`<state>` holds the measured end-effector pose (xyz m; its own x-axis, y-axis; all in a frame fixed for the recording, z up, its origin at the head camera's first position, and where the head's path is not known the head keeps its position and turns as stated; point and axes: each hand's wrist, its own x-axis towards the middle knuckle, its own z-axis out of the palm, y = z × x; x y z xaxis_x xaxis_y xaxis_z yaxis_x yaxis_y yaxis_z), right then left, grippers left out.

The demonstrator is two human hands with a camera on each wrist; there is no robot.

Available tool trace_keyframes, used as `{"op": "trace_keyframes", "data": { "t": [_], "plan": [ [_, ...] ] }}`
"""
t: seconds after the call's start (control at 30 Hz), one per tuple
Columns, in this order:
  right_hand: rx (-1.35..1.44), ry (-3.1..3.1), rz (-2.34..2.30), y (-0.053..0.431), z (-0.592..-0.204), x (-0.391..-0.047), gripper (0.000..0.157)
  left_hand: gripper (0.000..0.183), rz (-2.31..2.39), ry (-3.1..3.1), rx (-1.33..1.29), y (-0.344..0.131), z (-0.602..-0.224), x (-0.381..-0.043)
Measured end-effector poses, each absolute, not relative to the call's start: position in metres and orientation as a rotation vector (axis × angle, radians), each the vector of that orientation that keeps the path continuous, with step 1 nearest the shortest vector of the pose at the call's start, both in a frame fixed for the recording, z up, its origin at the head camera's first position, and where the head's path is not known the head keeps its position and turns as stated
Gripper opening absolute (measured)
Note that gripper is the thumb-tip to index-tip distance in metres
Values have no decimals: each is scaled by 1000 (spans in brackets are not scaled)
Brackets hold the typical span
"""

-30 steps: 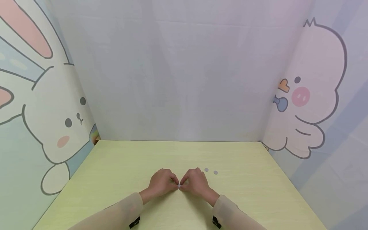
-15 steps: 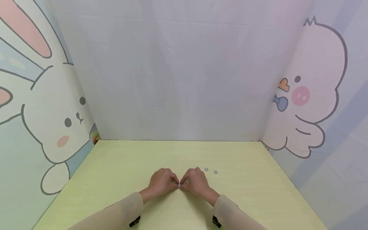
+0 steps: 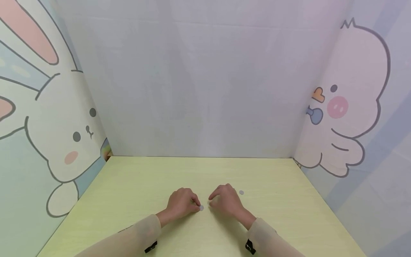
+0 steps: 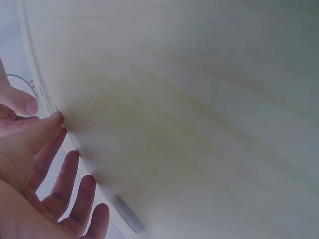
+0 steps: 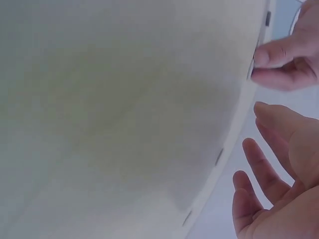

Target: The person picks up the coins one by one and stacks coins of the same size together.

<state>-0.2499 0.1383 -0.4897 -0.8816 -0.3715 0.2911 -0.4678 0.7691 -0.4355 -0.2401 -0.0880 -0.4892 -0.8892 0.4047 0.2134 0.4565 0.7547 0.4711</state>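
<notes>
My left hand [image 3: 182, 203] pinches the left edge of a small round silver coin [image 3: 201, 207] between thumb and forefinger, low over the tabletop. In the right wrist view, that coin [image 5: 250, 69] shows as a thin edge at the left fingertips. My right hand [image 3: 226, 200] is apart from it, fingers loosely bent and holding nothing. A second coin [image 3: 241, 192] lies beyond the right hand, and another beside it is mostly hidden by that hand. Near the left little finger, the left wrist view shows a grey flat piece [image 4: 128, 215], hidden in the head view.
The pale yellow wooden table [image 3: 154, 175] runs back to a plain light curtain [image 3: 199, 89]. Printed cloth panels with a rabbit [image 3: 64, 135] on the left and a white chick [image 3: 356, 71] on the right enclose the sides.
My right hand has let go of the coin and moved right and slightly away, now covering most of one of the two far coins. The left hand stays in place.
</notes>
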Motion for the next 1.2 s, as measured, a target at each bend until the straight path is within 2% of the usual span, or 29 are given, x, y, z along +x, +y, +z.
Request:
{"op": "trace_keyframes", "data": {
  "t": [0.1,0.37,0.87,1.2],
  "plan": [
    [609,-2752,796,151,-486,-253,9,10,-803,-2855,-697,-88,-489,-240],
    [511,-2739,825,175,-483,-265,23,10,-795,-2842,-691,-88,-494,-242],
    [643,-2772,731,178,-488,-288,27,10,-792,-2854,-682,-88,-493,-241],
    [670,-2819,681,174,-493,-294,21,9,-787,-2854,-684,-88,-493,-240]
  ]
}}
